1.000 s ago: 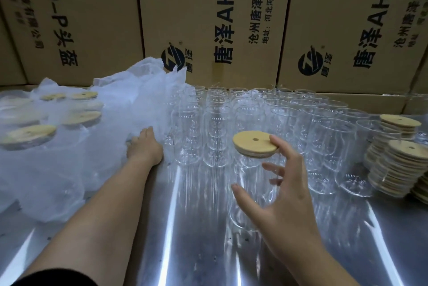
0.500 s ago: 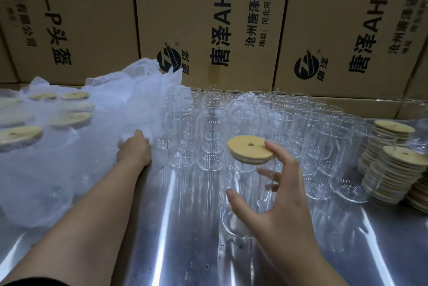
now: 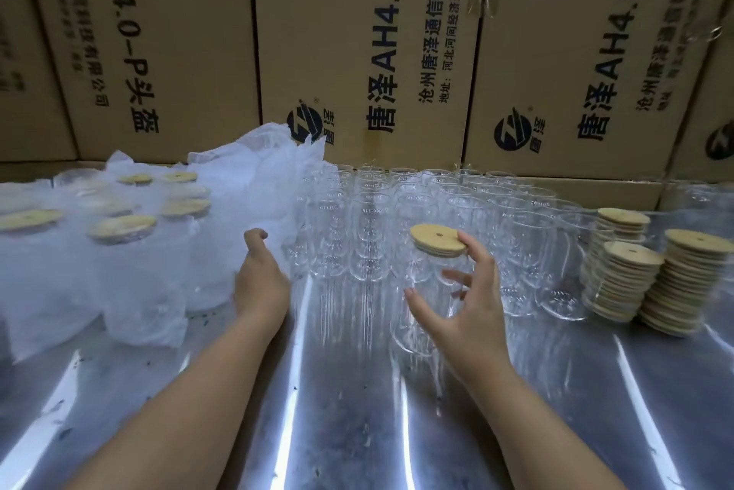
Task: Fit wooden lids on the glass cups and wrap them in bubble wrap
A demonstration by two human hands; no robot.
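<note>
Broadly, a wall of printed cardboard boxes (image 3: 357,32) closes off the far edge of the scene, standing right behind everything on the bench. Below it the shiny steel table (image 3: 349,410) runs to the near edge of the view. Its near half is bare metal, with open room between the two forearms and more to the right, in front of the lid stacks.

On the left a loose heap of bubble wrap (image 3: 119,271) spreads from the back wall towards the near side. Its ragged right edge lies against the leftmost glasses. Several wrapped cups (image 3: 121,227) sit in it, their wooden tops showing through the film.

At the centre a tight block of empty glass cups (image 3: 369,219) stands upright in rows, from the boxes to the middle of the table. To the right of this block, leaning stacks of wooden lids (image 3: 619,279) stand near the table's right side, close to the outer glasses.

Just in front of the block's near row is one lidded cup (image 3: 417,315), its wooden lid (image 3: 437,239) seated slightly tilted on the rim. The right hand (image 3: 472,315) is curled round this cup, thumb on the near wall and forefinger up against the lid's edge. The left hand (image 3: 260,283) reaches to the wrap's right edge, fingers curled into the film and gripping it.
</note>
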